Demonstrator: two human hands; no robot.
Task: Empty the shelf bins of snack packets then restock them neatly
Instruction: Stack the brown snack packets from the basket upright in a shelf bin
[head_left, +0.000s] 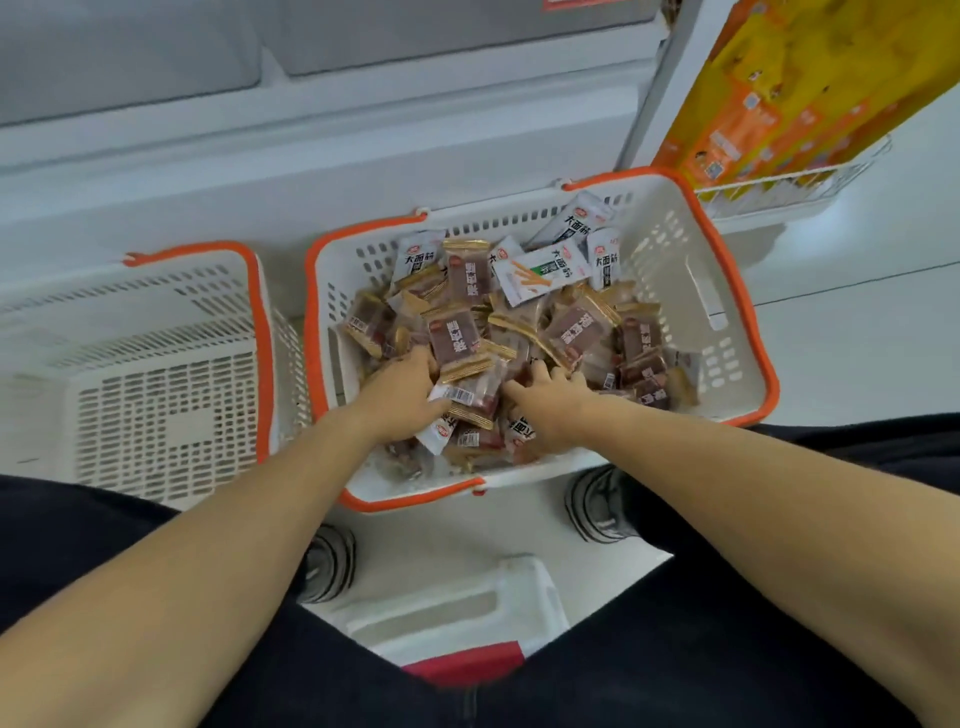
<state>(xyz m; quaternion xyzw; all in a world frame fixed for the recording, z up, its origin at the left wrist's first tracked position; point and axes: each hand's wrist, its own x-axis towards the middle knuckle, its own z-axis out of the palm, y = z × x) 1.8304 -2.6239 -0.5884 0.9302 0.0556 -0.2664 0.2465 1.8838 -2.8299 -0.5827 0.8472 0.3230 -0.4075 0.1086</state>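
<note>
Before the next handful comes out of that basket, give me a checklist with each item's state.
1. Both hands in the packets: left hand, right hand - ok.
2. Firm grip on packets: cannot tell, fingers buried.
3. Full basket within reach: ok.
4. Empty basket at left has room: ok.
5. Types sorted: not ok, white packets mixed with brown packets.

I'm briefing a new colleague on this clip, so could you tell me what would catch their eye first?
The orange-rimmed basket in the middle, heaped with snack packets, stands out first. Both hands, left and right, dig into the pile at its near side. Beside it on the left sits an empty basket.
</note>
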